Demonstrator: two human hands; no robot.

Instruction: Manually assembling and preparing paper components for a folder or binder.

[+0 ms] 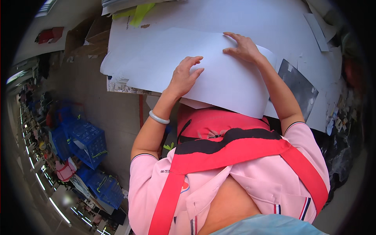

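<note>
A large white sheet of paper (229,84) lies over the work table, its right end curling up and its near edge reaching my red apron (235,145). My left hand (185,75), below a pale bangle (159,118), is on or just over the middle of the sheet, thumb and fingers apart. Farther to the right, my right hand (243,47) rests at the sheet's far side near the curl. Its thumb and forefinger are spread, with nothing seen between them. Whether either palm presses on the paper I cannot tell.
The white tabletop (250,15) bears a dark grey sheet (299,88) on the right and a narrow white strip (316,32) at the far right. Yellow-green strips (141,15) hang from a stack at the back left. Blue crates (88,143) stand on the floor left.
</note>
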